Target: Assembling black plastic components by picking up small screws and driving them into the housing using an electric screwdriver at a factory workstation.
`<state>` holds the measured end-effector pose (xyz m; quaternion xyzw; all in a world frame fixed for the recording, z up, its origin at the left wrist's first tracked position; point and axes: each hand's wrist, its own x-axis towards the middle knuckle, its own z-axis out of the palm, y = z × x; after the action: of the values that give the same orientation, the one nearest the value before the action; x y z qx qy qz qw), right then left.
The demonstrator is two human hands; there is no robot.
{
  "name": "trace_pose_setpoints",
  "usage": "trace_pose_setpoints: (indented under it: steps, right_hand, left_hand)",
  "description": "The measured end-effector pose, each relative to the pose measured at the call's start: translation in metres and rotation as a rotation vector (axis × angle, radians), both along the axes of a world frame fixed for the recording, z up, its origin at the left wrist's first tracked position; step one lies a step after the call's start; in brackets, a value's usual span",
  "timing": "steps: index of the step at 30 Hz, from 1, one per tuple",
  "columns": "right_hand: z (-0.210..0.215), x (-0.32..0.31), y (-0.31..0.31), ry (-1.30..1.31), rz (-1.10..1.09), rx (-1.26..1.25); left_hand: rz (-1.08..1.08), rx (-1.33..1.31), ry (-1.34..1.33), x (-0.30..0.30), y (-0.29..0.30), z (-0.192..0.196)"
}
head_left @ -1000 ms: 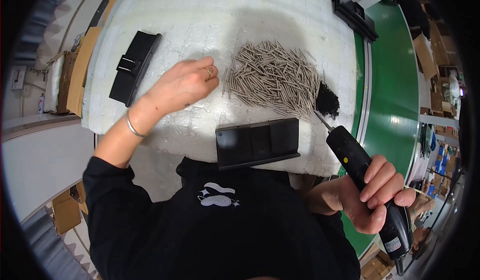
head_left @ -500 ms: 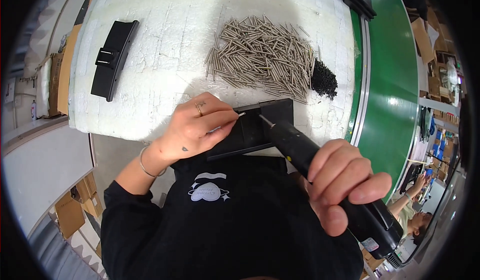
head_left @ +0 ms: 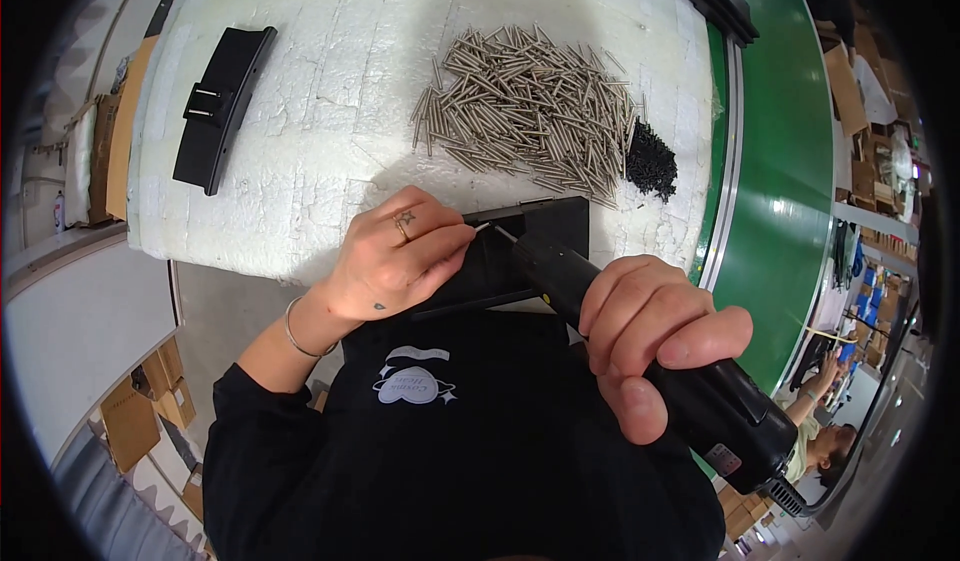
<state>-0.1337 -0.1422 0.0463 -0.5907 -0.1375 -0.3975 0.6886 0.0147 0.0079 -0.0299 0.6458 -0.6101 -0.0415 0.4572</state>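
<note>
Left grip (head_left: 395, 261) pinching pin (head_left: 482, 228) at driver (head_left: 640, 351) tip.

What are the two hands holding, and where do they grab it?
The right hand grips a black electric screwdriver around its body. The left hand pinches a thin metal pin near its end, over the black plastic part.

the bench (head_left: 330, 131) is covered with a white, quilted-looking foam sheet. on it lie a loose heap of thin silver metal pins (head_left: 530, 111), a small pile of tiny black screws (head_left: 650, 161) just right of that heap, a long black plastic part (head_left: 222, 106) at far left, and another black plastic panel (head_left: 535, 236) at the near edge.
</note>
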Motion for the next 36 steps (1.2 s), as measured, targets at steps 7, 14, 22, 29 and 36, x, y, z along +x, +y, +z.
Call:
trace_pose_setpoints:
  steps: [7,14,22,29,36]
  right_hand:
    - [0.002,0.006,0.0,0.023,0.011,0.01]
    - [0.017,0.023,-0.006,0.19,0.12,-0.009]
    - [0.021,0.033,-0.002,0.338,0.127,-0.187]
    - [0.026,0.042,0.002,0.356,0.158,-0.281]
    - [0.018,0.03,-0.002,0.26,0.056,-0.032]
  left_hand:
    - [-0.013,-0.014,-0.032,0.0,-0.001,0.001]
    - [-0.058,-0.013,0.0,-0.011,0.002,-0.002]
    - [-0.069,-0.03,0.031,-0.014,0.004,-0.011]
    - [-0.081,-0.008,0.063,-0.013,0.003,-0.01]
    - [-0.146,0.09,0.041,-0.009,-0.003,0.002]
